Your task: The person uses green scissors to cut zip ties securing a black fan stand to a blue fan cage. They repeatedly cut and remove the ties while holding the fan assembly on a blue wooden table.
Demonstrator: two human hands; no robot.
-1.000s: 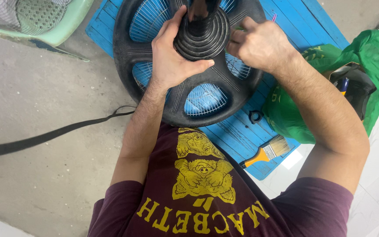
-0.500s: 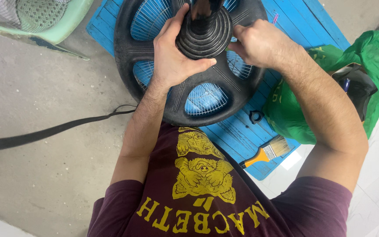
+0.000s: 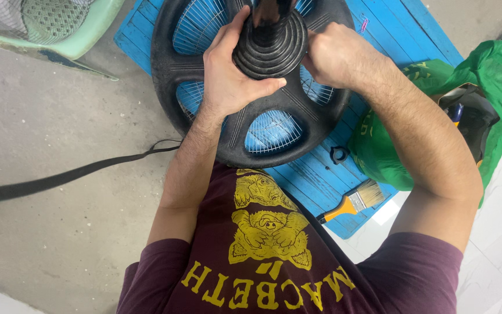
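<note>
I am holding the ribbed black hub (image 3: 271, 49) at the centre of the round fan guard (image 3: 251, 134), which is lying on the blue board (image 3: 315, 180). My left hand (image 3: 228, 75) is wrapping its grip around the hub at 9 o'clock; my right hand (image 3: 335, 55) is closing on it at 3 o'clock. A paintbrush (image 3: 352, 202) is lying at 5 o'clock, beside a green bag (image 3: 390, 151).

Two hands, left hand (image 3: 228, 75) and right hand (image 3: 335, 55), gripping one black fan guard (image 3: 251, 136). One ribbed cone (image 3: 271, 49) sitting at guard centre. One paintbrush (image 3: 352, 202), one green bag (image 3: 413, 139), one small black ring (image 3: 339, 154) lying right of guard. One black strap (image 3: 59, 177) lying left.
</note>
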